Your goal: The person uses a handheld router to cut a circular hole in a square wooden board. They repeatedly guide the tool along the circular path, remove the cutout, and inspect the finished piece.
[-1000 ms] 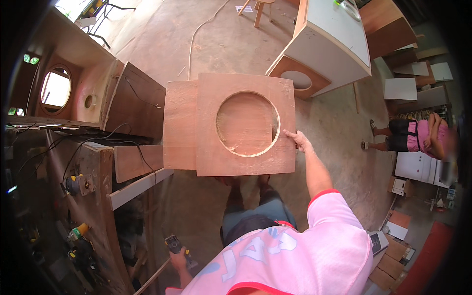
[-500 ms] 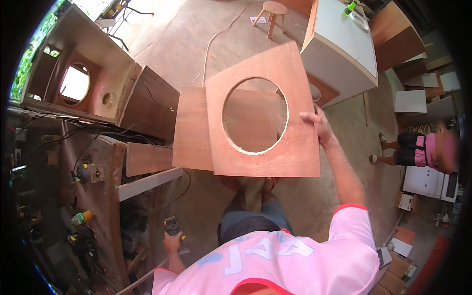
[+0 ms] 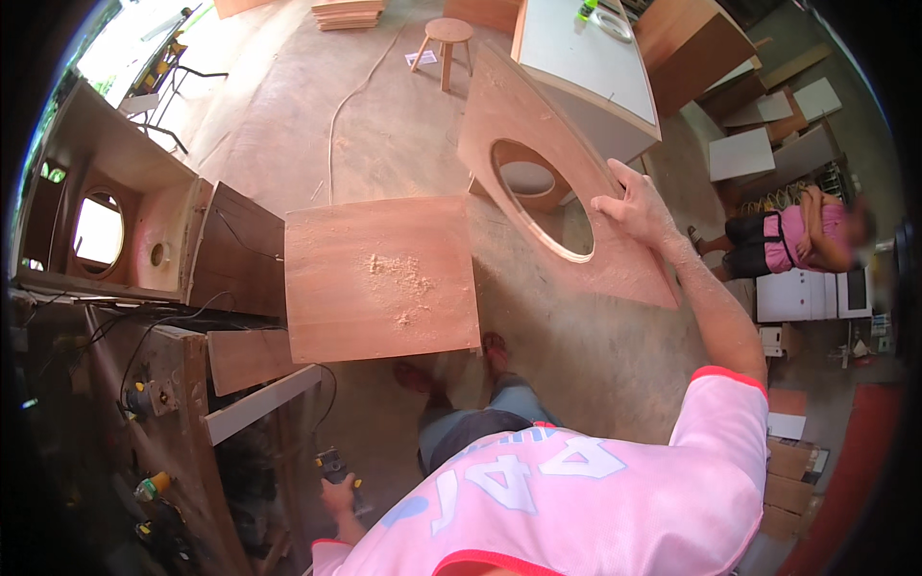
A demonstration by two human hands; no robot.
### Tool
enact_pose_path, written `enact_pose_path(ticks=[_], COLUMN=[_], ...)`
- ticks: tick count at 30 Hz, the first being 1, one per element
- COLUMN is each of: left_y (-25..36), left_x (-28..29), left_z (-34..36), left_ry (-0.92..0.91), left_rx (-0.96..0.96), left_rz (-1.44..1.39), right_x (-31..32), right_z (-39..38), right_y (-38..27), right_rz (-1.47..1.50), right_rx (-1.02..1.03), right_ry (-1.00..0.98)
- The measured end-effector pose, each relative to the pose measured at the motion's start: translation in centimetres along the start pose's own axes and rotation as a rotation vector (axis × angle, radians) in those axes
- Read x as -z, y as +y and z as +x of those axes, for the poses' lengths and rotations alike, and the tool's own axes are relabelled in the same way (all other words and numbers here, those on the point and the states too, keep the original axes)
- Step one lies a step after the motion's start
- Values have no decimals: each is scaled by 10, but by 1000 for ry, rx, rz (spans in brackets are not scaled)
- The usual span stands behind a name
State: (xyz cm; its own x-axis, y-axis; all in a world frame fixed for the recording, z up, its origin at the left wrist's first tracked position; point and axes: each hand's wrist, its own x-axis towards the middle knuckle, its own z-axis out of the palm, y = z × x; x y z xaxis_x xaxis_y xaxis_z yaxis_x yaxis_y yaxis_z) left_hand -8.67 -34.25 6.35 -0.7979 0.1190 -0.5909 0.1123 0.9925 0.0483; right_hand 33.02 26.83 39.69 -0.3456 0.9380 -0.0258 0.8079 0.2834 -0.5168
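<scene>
My right hand (image 3: 634,209) grips the edge of a plywood panel (image 3: 519,110) with a large round hole cut through it. The panel is tilted, held up to the right of a flat plywood board (image 3: 384,331). Loose sawdust (image 3: 401,278) lies in a patch on that board. Low at my left side, my left hand (image 3: 338,494) is closed around a dark grey and yellow power tool (image 3: 331,466); its exact kind is hard to make out. Dust coats my right forearm.
An open wooden box (image 3: 178,230) with round holes stands at the left, cables trailing below it. Beyond the panel are a round stool (image 3: 448,31) and a white-topped cabinet (image 3: 586,72). A cord (image 3: 336,125) runs along the floor. Another person (image 3: 802,235) stands at the right.
The holed panel has been lifted off the flat board and swung right, tilting in my right hand. The board and its sawdust are now uncovered. My left hand still holds the tool low.
</scene>
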Motion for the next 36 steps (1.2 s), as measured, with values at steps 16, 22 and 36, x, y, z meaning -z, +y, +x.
enact_pose_path(ticks=[16,22,36], left_y=[131,192,218], left_x=[-31,-39,-76], left_z=[-166,-235,-271], left_ry=[224,118,-33], left_rx=[44,-26,214], left_rz=[15,-10,128], right_x=[-438,-538,-497], right_z=[25,12,164], right_y=[317,325,474], right_rz=[228,355,343], right_rx=[-343,-521,-270], right_ry=[44,-37,-152])
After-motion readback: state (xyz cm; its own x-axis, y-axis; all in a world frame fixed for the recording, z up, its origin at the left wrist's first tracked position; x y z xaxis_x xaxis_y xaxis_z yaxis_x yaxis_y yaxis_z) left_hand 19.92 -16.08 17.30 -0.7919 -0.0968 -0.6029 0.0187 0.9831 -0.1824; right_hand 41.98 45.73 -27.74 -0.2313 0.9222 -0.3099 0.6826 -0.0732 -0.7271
